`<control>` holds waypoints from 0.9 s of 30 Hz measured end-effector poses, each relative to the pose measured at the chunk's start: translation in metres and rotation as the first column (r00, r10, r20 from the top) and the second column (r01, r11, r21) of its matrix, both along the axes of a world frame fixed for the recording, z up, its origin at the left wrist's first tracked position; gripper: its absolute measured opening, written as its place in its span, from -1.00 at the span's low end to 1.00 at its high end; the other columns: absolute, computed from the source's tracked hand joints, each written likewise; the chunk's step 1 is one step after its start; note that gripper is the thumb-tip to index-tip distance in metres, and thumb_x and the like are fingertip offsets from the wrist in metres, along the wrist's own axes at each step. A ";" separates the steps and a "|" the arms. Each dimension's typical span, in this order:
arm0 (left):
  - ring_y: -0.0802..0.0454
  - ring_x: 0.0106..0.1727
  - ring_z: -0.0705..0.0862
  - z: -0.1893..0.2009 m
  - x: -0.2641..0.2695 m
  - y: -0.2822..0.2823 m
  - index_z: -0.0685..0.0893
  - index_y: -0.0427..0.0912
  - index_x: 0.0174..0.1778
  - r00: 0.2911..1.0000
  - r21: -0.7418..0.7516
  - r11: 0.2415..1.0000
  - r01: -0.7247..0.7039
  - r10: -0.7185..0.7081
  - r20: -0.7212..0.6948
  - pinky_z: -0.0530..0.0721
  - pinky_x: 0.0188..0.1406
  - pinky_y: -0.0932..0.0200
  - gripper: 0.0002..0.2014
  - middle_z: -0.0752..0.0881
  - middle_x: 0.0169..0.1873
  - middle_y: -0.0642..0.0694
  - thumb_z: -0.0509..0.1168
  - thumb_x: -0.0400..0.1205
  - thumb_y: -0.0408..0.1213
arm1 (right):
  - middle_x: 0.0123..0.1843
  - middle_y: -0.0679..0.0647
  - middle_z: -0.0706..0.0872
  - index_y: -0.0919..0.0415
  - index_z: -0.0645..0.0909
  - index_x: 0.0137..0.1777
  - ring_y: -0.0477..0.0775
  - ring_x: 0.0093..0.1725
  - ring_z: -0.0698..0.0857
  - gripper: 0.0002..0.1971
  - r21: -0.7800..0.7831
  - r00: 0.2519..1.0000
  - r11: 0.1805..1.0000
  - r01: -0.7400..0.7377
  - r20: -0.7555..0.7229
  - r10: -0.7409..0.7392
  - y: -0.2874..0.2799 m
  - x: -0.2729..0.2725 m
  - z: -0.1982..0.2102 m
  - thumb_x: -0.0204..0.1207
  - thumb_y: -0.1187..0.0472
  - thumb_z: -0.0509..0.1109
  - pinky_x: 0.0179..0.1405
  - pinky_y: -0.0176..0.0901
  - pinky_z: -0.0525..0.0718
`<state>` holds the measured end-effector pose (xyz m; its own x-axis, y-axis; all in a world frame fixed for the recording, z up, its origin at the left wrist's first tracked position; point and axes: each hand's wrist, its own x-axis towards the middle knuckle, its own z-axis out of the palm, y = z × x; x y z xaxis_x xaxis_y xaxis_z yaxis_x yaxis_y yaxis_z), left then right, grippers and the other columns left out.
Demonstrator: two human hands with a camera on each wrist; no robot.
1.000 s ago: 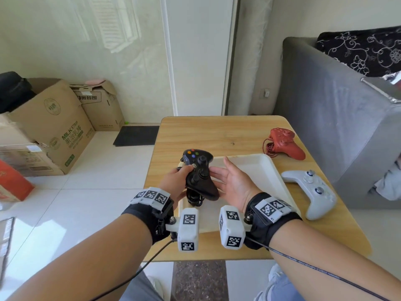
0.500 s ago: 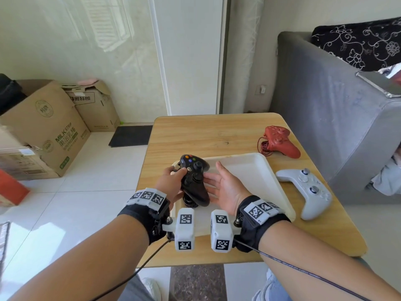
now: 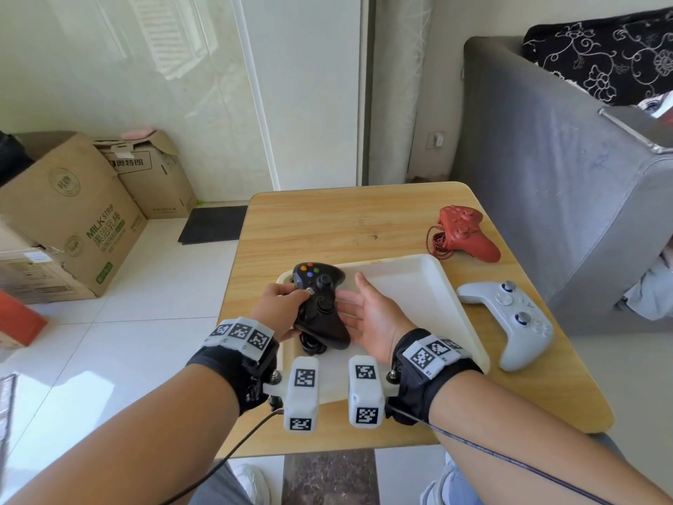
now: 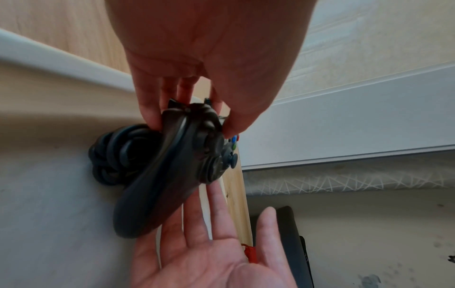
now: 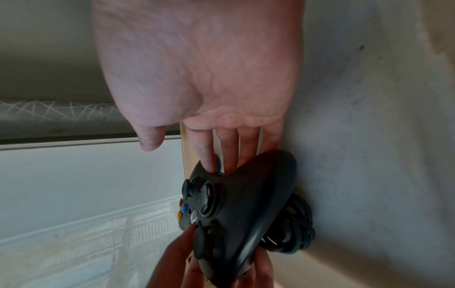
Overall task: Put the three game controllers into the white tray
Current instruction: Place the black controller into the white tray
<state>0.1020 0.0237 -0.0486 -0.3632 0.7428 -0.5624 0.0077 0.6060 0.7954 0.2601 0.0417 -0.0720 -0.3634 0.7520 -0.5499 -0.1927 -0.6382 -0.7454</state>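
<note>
My left hand (image 3: 291, 297) grips the black controller (image 3: 320, 304) by its left handle, thumb on its face. It is tilted on edge low over the near-left part of the white tray (image 3: 429, 286). The coiled black cable (image 4: 115, 155) under it seems to touch the tray floor. My right hand (image 3: 351, 293) lies open, its straight fingers (image 5: 209, 155) against the controller's right side. On the wooden table right of the tray lie the red controller (image 3: 466, 233), with a coiled red cord, and nearer, the white controller (image 3: 510, 318).
The wooden table (image 3: 327, 220) is small, and its bare far half lies beyond the tray. A grey sofa (image 3: 546, 176) stands close on the right. Cardboard boxes (image 3: 73, 213) sit on the tiled floor at left.
Both hands have come down with the black controller, from above the tray to low inside its near-left part. The red and white controllers have not moved.
</note>
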 end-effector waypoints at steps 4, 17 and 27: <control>-0.18 0.12 0.75 0.003 -0.005 0.001 0.56 -0.12 0.14 0.998 -0.057 0.998 0.037 -0.040 -0.046 0.80 0.08 -0.17 -0.74 0.73 0.04 -0.24 0.39 0.58 -0.17 | 0.22 0.19 0.73 0.22 0.62 0.27 0.11 0.13 0.69 -0.42 -0.022 1.000 0.999 -0.025 -0.003 0.025 -0.003 -0.001 -0.001 0.61 -0.27 0.13 0.01 -0.08 0.65; -0.21 0.15 0.62 0.029 0.013 0.022 0.53 -0.05 0.37 0.880 -0.025 0.997 0.076 -0.079 -0.468 0.64 0.19 -0.09 -0.53 0.51 0.37 -0.27 0.34 0.55 -0.02 | 0.29 0.13 0.70 0.15 0.61 0.30 0.14 0.28 0.67 -0.42 0.056 0.995 0.998 -0.030 0.098 0.025 0.020 0.035 0.019 0.58 -0.31 0.14 0.38 0.11 0.53; 0.17 -0.15 0.57 0.077 0.102 0.093 0.58 -0.07 0.38 0.908 0.230 0.921 0.316 -0.223 -0.355 0.51 -0.22 0.25 -0.61 0.62 0.24 -0.08 0.33 0.64 -0.09 | 0.29 0.08 0.69 0.17 0.57 0.39 0.14 0.29 0.65 -0.39 0.162 0.958 0.953 0.257 0.085 -0.273 0.085 0.129 0.074 0.58 -0.29 0.17 0.34 0.14 0.56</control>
<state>0.2036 0.1168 0.0282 -0.2502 0.9452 -0.2099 0.4175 0.3009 0.8574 0.3887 0.1263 0.0022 -0.0861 0.8888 -0.4501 -0.2554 -0.4563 -0.8524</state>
